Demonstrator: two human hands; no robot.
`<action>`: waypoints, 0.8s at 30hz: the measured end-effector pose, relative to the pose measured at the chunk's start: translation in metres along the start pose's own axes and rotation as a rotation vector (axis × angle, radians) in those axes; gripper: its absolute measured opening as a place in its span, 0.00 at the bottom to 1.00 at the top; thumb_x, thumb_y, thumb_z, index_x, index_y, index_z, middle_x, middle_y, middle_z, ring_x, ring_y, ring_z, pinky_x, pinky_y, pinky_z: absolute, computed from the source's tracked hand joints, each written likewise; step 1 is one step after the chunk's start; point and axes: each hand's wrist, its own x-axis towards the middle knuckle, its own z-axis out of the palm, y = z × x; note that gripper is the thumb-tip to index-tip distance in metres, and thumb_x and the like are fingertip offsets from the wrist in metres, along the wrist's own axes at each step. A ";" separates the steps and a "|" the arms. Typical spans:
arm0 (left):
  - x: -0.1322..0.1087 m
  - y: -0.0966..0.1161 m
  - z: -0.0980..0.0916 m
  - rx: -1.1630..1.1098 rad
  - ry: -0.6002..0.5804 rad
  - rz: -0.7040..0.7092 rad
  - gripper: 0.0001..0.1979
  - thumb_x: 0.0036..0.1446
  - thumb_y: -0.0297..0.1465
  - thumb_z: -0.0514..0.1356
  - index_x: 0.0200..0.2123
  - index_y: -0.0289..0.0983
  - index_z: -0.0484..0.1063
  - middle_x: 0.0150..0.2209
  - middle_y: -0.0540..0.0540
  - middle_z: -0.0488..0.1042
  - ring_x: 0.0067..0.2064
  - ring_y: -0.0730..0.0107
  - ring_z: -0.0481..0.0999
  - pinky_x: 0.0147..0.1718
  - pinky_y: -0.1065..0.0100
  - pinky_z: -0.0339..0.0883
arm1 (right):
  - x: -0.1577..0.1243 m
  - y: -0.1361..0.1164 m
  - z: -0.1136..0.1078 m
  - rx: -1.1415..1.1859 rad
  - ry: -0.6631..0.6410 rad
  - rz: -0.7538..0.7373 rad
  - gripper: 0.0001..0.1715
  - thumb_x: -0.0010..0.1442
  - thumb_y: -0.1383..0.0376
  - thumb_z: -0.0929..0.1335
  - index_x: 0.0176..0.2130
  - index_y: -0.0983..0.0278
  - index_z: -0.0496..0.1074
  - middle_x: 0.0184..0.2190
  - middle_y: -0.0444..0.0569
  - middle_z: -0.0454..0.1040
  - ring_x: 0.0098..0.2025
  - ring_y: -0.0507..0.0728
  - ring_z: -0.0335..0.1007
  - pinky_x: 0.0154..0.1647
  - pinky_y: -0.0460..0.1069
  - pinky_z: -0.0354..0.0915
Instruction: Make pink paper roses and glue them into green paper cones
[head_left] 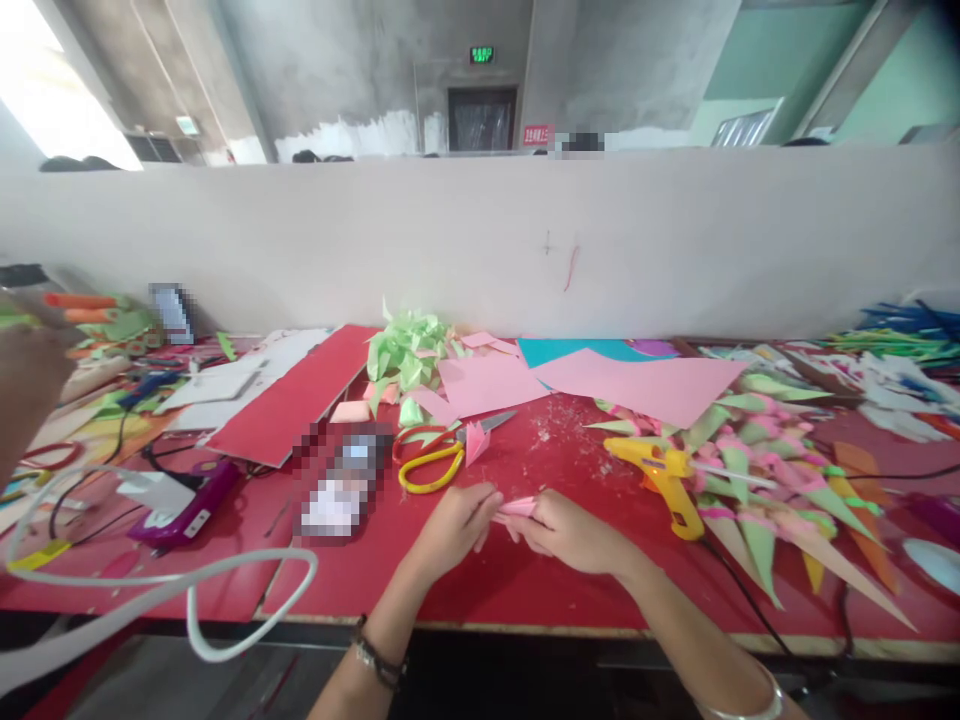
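Between my two hands, close to the table's front edge, is a small folded piece of pink paper [517, 507]. My left hand [459, 525] pinches its left end. My right hand [568, 533] has its fingers closed round the right end. Just beyond them lies another folded pink paper piece [477, 441], resting by the blades of scissors [433, 470] with yellow and red handles. A yellow glue gun [667, 480] lies to the right of my right hand. Left of my left hand is a blurred-out phone [346, 485].
Pink paper sheets [495, 383] and a heap of green paper pieces [411, 350] lie at the back. Many pink and green paper cones [757, 460] spread at right. A purple power strip [187, 508] and white cable [247, 555] are at left. A white partition [450, 250] stands behind.
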 end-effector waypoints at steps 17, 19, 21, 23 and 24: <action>0.015 -0.024 0.014 -0.156 0.152 -0.098 0.17 0.58 0.38 0.44 0.38 0.34 0.67 0.11 0.58 0.56 0.12 0.78 0.59 0.15 0.77 0.52 | 0.019 0.020 0.012 -0.141 0.156 -0.070 0.21 0.62 0.58 0.55 0.41 0.62 0.72 0.37 0.51 0.75 0.38 0.58 0.71 0.38 0.47 0.60; 0.015 -0.024 0.015 -0.150 0.160 -0.101 0.17 0.58 0.37 0.44 0.38 0.33 0.67 0.12 0.57 0.57 0.12 0.78 0.59 0.14 0.77 0.52 | 0.019 0.022 0.013 -0.105 0.137 -0.082 0.21 0.62 0.58 0.56 0.40 0.63 0.72 0.36 0.50 0.76 0.37 0.57 0.71 0.38 0.47 0.60; 0.015 -0.024 0.015 -0.148 0.170 -0.103 0.17 0.58 0.37 0.44 0.39 0.33 0.68 0.12 0.57 0.57 0.12 0.79 0.59 0.14 0.77 0.52 | 0.020 0.023 0.013 -0.086 0.131 -0.086 0.21 0.61 0.59 0.56 0.39 0.64 0.72 0.35 0.50 0.76 0.35 0.56 0.70 0.38 0.47 0.60; 0.015 -0.023 0.015 -0.173 0.175 -0.109 0.18 0.58 0.37 0.44 0.39 0.32 0.68 0.11 0.57 0.57 0.12 0.79 0.59 0.14 0.77 0.52 | 0.020 0.023 0.014 -0.084 0.148 -0.086 0.20 0.61 0.59 0.56 0.39 0.64 0.72 0.34 0.49 0.75 0.35 0.56 0.70 0.38 0.47 0.60; 0.015 -0.022 0.015 -0.198 0.174 -0.116 0.18 0.58 0.37 0.44 0.39 0.32 0.67 0.11 0.57 0.56 0.12 0.79 0.58 0.14 0.77 0.51 | 0.020 0.023 0.014 -0.086 0.158 -0.081 0.20 0.61 0.58 0.56 0.38 0.64 0.72 0.32 0.48 0.75 0.33 0.55 0.69 0.37 0.46 0.60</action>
